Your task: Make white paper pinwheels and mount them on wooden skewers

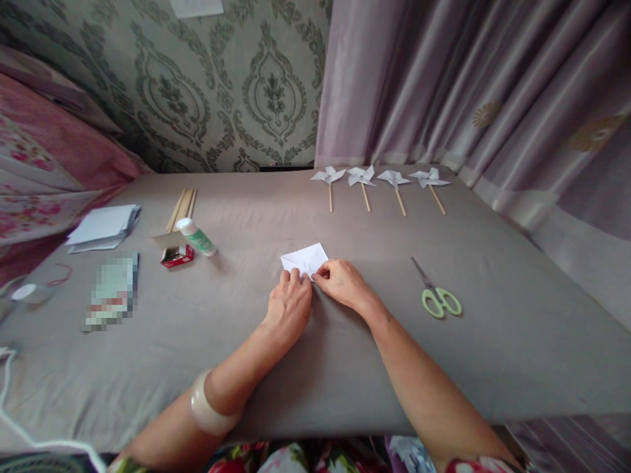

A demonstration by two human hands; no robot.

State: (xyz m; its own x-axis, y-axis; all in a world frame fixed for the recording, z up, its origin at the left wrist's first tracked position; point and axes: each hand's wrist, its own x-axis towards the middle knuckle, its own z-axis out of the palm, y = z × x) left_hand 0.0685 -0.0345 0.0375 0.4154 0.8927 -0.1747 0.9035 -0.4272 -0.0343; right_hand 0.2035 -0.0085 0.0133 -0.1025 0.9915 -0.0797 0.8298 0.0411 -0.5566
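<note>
A small white piece of paper [306,257] with crease lines lies on the cloth-covered table in front of me. My left hand [290,301] rests on its near left edge, fingers bent and pressed down on it. At the near right corner, my right hand [341,281] pinches the paper between thumb and fingers. The hands almost meet at the near edge, and they hide that part of the sheet. To the right of my right hand lies a pair of scissors [438,292] with light green handles, its blades pointing away from me.
Several white paper pinwheels [362,176] on sticks lie along the far right. On the left are a glue bottle [198,238], a small red box [176,255], wooden sticks [182,207], a stack of paper [103,226], a blurred packet [112,292] and a white cable [29,433].
</note>
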